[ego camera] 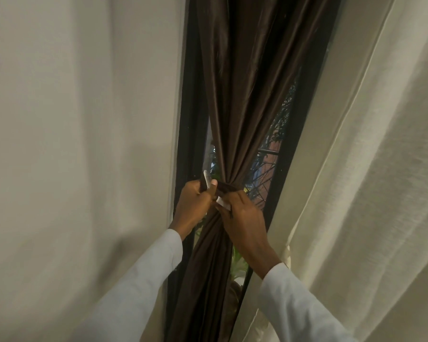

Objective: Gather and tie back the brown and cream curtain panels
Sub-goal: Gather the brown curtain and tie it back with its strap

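Both hands' grips pinch the tieback point(223, 187) cinching the brown curtain point(237, 107).

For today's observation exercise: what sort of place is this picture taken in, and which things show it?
Probably a room in a home, at a window. A brown curtain hangs gathered before a dark window frame, cream curtains hang beside it, and greenery shows outside through the glass. Both hands, left and right, hold a tie-back band.
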The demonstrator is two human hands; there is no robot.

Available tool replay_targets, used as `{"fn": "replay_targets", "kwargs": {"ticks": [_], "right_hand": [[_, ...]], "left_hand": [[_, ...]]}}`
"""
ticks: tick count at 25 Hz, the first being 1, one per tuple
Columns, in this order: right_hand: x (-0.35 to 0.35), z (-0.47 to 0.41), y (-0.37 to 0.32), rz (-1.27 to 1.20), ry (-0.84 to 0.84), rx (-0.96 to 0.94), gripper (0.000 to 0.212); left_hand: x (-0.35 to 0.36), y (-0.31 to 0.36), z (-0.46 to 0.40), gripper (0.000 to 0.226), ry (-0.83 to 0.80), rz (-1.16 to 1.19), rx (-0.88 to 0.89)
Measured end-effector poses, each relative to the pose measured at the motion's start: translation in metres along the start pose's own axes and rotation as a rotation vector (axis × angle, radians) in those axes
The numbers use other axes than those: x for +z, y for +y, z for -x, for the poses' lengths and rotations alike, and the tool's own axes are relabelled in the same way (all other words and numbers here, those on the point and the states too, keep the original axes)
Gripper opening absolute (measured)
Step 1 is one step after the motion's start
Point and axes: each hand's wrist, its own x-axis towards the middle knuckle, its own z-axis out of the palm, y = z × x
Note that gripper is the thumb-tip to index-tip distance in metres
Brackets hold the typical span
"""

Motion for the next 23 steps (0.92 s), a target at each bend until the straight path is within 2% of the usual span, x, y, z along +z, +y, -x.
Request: {"fn": "replay_targets", "kwargs": {"ticks": [2,6,11,15,19,23], "right_hand": [[0.001,0.001,0.003,-0.053,0.050,0.046,0.018],[0.002,0.009,-0.010,-0.294,0.159,0.351,0.021],[-0.006,0.033,-0.039,-0.482,0.172,0.493,0.022],[-0.041,0.026,-0.003,-0.727,0.174,0.701,0.015],[-0.053,0.014,0.019,-0.778,0.083,0.725,0.012],[-0.046,0.006,0.025,-0.997,0.075,0.805,0.015]], "left_hand": [[-0.001,0.000,-0.002,0.018,-0.012,-0.026,0.024],[-0.001,-0.002,-0.006,0.031,-0.086,-0.054,0.007],[0.009,-0.001,-0.006,0.032,-0.007,-0.039,0.003],[0.003,-0.004,0.000,0.022,-0.043,0.231,-0.139],[0.012,-0.012,0.010,0.026,-0.043,0.544,-0.267],[0.020,-0.016,0.008,0.024,-0.018,0.715,-0.361]]}}
